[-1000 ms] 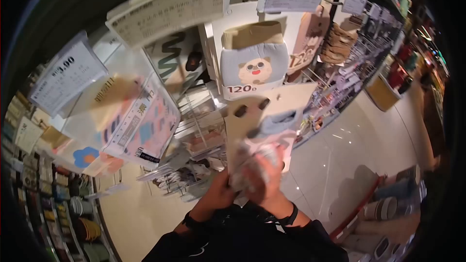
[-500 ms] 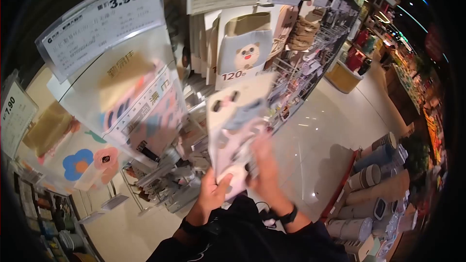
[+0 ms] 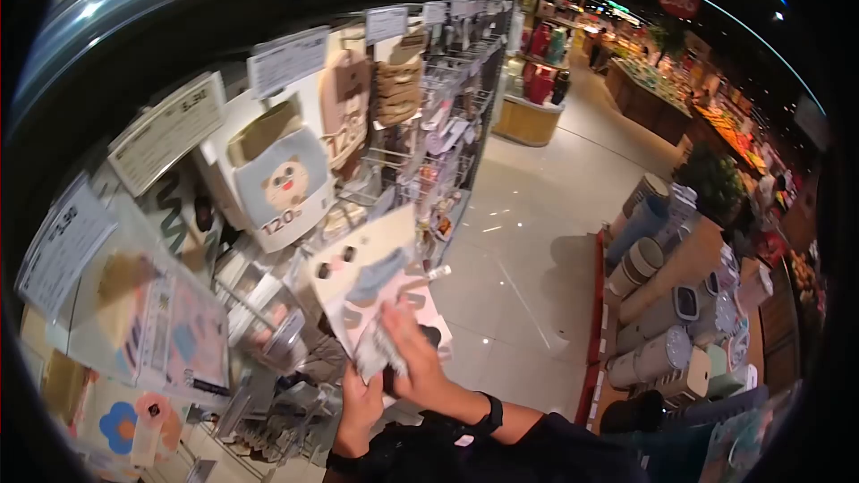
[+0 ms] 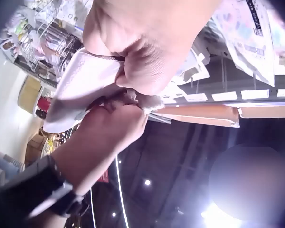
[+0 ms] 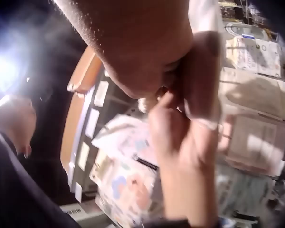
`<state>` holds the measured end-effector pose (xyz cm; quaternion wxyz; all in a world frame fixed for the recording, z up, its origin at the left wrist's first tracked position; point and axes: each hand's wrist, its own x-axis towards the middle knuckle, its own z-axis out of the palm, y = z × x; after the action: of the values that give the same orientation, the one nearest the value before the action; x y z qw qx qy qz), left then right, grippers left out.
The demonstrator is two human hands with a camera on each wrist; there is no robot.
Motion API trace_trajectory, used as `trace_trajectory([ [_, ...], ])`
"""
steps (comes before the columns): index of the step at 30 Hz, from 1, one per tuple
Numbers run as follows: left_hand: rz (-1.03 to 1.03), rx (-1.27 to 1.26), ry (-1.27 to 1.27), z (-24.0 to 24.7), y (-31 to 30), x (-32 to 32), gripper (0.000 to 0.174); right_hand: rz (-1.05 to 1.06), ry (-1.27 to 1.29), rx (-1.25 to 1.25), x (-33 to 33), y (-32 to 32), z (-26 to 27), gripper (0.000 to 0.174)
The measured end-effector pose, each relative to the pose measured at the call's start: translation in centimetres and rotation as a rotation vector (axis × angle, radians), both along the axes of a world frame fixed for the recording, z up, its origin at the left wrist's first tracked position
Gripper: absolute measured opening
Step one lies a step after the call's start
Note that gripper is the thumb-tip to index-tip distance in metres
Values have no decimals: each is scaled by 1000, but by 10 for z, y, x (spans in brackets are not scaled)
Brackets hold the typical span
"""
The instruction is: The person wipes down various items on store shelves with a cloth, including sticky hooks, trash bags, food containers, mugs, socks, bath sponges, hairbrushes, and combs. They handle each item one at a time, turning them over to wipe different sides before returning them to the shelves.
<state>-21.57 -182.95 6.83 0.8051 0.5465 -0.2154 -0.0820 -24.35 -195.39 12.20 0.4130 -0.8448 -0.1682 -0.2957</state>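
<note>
A cream and pink patterned board [image 3: 380, 277], with two dark oval slots at its top, is held tilted before the body. My left hand [image 3: 360, 411] grips its lower edge, thumb on the front. Against its lower face my right hand [image 3: 416, 358] holds a white crumpled cloth [image 3: 378, 353], fingers stretched upward across the printed surface. In the left wrist view the plain pale back of the board [image 4: 80, 90] shows, with the right hand [image 4: 116, 123] close below the left one [image 4: 137, 47]. The right wrist view shows the left hand [image 5: 180, 133] from below, partly behind the right.
A shop rack holds hanging packs, including a bath pack with a cartoon face [image 3: 286, 179], under price tags [image 3: 170, 134]. Clear packs [image 3: 161, 322] hang at the left. A low red-edged shelf [image 3: 591, 349] with bins stands right. Tiled floor [image 3: 519, 241] runs between.
The head view has swung right, showing more of the aisle. The board now leans more to the left. My right hand has moved from the board's right edge onto its lower face with the cloth.
</note>
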Motion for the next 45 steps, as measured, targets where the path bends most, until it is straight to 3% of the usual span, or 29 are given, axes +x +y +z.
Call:
trace_trajectory([
  [2,-44,113,-80,5,-10,-8,44,-296,-61,84,4,-28,15,73],
  [3,-52,138,-64,10,-14,-9,45,-310,-58,87,3,-32,6,73],
  [4,-62,140,-66,11,-20,-5,45,-310,-50,73,1,-35,-11,74],
  [6,53,-104,16,10,-36,5,47,-231,1,59,-13,-25,-32,75],
  [7,44,-110,13,10,-44,8,47,-239,-3,54,-12,-26,-33,75],
  [9,-24,-256,187,6,-53,5,46,-63,24,-4,-15,-26,-18,76],
  [10,-51,-93,126,-21,-48,5,46,-133,8,-84,-8,-40,-10,78],
  [11,-69,-88,123,-19,-47,5,46,-151,5,-80,-5,-55,2,78],
  [13,-177,-67,116,-6,-43,1,46,-485,-4,-251,-8,-79,16,80],
  [14,-178,-98,115,4,-40,0,48,-489,-6,-248,-13,-85,11,80],
  [16,-216,-157,135,14,-32,5,49,-463,11,152,-21,-95,-3,70],
  [17,-251,-216,161,14,-27,9,51,-458,10,149,-26,-93,-5,70],
  [19,-290,-200,233,6,-14,19,59,-188,282,723,-41,-83,-11,62],
  [20,-335,-225,328,8,-11,22,63,-10,283,990,-43,-88,-17,61],
  [21,-382,-249,424,9,-10,24,67,-16,280,998,-48,-88,-18,61],
  [23,-408,-234,403,-1,-20,25,72,181,346,1229,-57,-87,-20,58],
  [25,-280,-17,218,-10,-31,24,74,204,344,1274,-66,-81,-24,55],
  [27,-191,34,135,-35,-41,24,68,423,359,1363,-73,-68,-28,55],
  [29,-356,6,324,-48,-46,26,58,404,340,1306,-69,-58,-37,52],
  [32,-411,-14,345,-53,-52,11,61,-81,233,510,-58,-37,-32,48],
  [33,-403,-4,316,-62,-51,5,61,-81,232,511,-52,-34,-30,48],
  [35,-381,13,261,-75,-51,-6,61,-343,-12,509,-41,-32,-23,49],
  [36,-370,22,234,-81,-51,-9,61,-354,-38,491,-37,-35,-20,51],
  [37,-359,30,206,-35,-118,12,61,-352,-37,492,-39,-31,-22,51],
  [38,-349,37,176,-42,-116,11,61,-282,16,424,-43,-25,-27,53],
  [39,-339,45,144,-86,-66,-8,61,-213,67,355,-48,-19,-32,55],
  [40,-331,53,111,-74,-86,5,61,-60,160,358,-59,-14,-35,60],
  [43,-325,69,19,-137,-20,-2,62,108,109,328,-77,2,-34,64],
  [45,-315,83,-28,-133,-46,-3,62,118,115,294,-65,-12,-14,68],
])
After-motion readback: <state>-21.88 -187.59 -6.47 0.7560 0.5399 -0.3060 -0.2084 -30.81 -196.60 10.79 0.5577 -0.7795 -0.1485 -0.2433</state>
